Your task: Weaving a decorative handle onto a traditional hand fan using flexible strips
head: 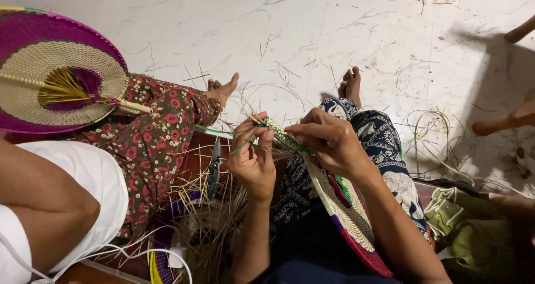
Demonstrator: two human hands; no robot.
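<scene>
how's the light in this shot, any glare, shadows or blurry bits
Head view: bright glare washes out the white floor at upper left; a soft shadow darkens the upper right floor; both hands, left hand and right hand, look sharp on the woven fan; straight tile lines bow from lens distortion.

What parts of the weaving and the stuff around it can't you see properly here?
Head view:
- The woven fan: its lower end is cut off by the bottom edge.
- The green strip: its end is hidden inside the left hand.
- The fan's rim under the right hand: covered by fingers.
- The knife: its handle is buried in straw.
</scene>
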